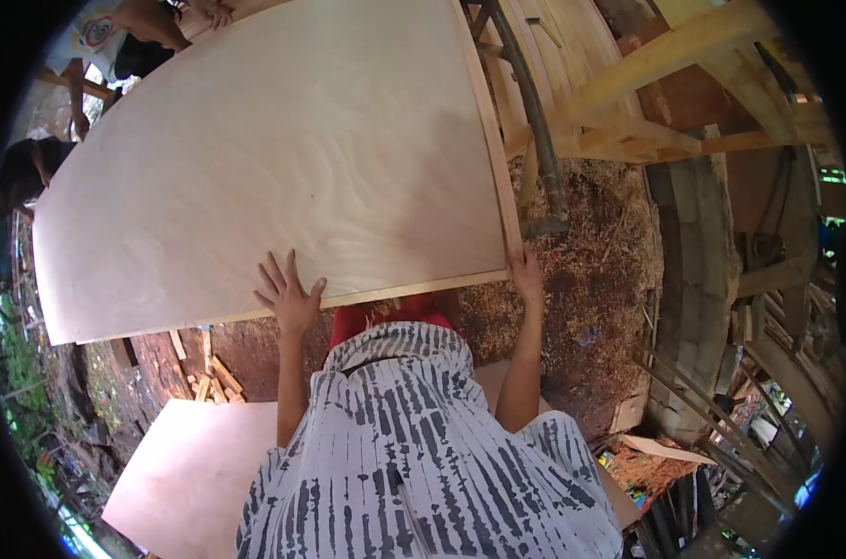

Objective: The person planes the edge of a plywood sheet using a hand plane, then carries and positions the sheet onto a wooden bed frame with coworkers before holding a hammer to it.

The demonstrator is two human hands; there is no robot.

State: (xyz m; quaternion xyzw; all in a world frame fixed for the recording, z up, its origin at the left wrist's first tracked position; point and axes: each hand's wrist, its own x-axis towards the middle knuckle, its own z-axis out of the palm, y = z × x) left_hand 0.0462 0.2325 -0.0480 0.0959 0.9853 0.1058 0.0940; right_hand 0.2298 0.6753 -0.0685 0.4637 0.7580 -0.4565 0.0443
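A large pale plywood panel [283, 149] with wooden strips along its edges lies in front of me and fills the middle of the view. My left hand [293, 298] rests flat near its close edge, fingers spread on the surface. At the near right corner my right hand [527, 278] grips the panel's edge; some of its fingers are hidden by the wood.
Behind the panel at upper left are other people, one hand [215, 13] near its far edge. A bent metal bar [534, 112] stands along the right side. Timber beams [674, 61], a hammer [544, 31], wood offcuts [220, 377] and another plywood sheet [195, 466] lie around.
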